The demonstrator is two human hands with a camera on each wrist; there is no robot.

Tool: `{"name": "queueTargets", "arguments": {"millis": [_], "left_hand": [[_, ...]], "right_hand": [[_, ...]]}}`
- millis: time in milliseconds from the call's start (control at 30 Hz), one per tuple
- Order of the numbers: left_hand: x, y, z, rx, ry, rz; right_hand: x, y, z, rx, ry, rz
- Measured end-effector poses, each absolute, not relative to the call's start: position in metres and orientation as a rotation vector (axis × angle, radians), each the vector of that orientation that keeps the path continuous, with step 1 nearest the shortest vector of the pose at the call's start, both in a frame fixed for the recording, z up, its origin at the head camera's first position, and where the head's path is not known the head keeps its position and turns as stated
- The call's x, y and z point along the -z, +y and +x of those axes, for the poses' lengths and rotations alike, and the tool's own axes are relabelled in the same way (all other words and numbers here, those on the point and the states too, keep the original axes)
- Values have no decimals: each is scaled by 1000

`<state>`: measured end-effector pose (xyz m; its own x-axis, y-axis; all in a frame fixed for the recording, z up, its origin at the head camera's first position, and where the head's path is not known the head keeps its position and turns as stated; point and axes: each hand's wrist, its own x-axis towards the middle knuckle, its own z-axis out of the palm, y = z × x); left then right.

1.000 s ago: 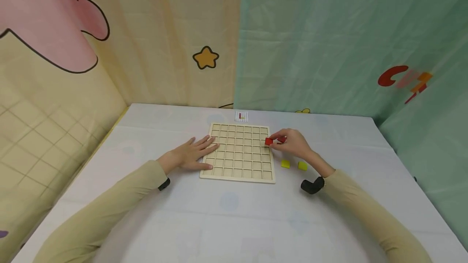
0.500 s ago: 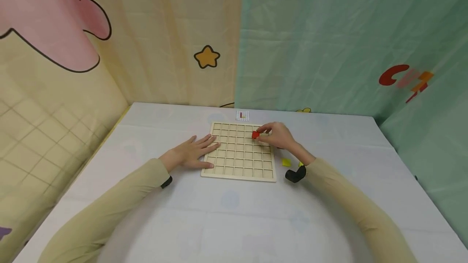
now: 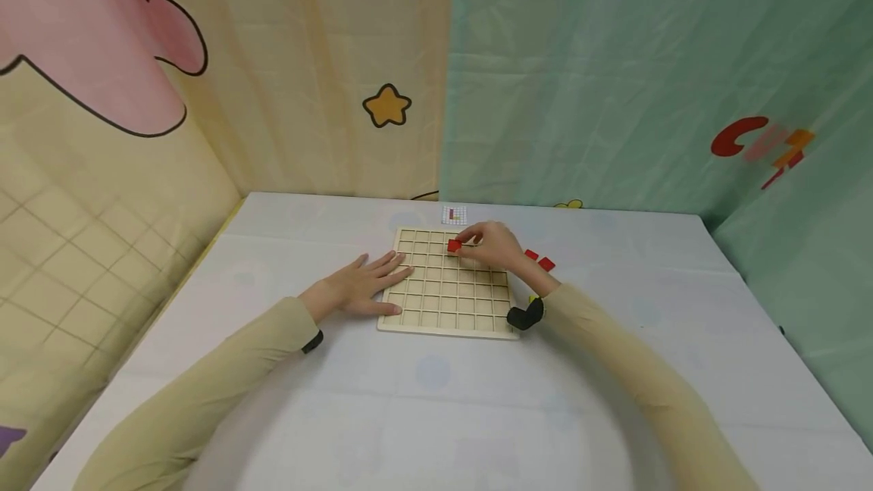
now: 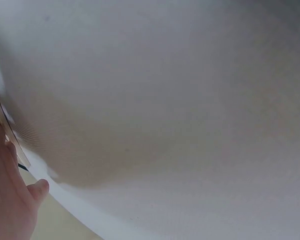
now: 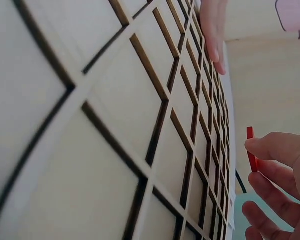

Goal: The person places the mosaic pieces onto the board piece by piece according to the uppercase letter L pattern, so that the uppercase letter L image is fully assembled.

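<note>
Both arms are covered in long, plain sleeves of a pale beige or sand colour, smooth fabric with soft folds, reaching right down to the wrists. The left hand (image 3: 361,284) and the right hand (image 3: 492,245) are bare, with no rings or gloves showing. At each wrist sits a small black device: the one on the right is a rounded, bent black piece, the one on the left only peeks out under the cuff.
</note>
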<state>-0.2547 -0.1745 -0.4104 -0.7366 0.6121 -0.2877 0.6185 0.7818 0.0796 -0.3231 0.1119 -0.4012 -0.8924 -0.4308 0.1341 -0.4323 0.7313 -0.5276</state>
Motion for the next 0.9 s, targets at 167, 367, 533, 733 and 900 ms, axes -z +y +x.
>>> {"name": "queueTargets", "arguments": {"millis": [167,367,533,733,900], "left_hand": [[409,-173,-256,34,2665,931],[409,-173,-256,34,2657,921],[408,-172,-255,27,2652,929],[406,-173,-254,16,2657,956],[406,-173,-254,35,2653,942]], "right_hand": [[404,103,-334,-946,-2931,716],[407,91,-341,-949,-2965,721],[407,84,-342,-923,-2995,724],[409,79,-344,-871,-3001,739],[411,76,-345,-864,-2997,748]]}}
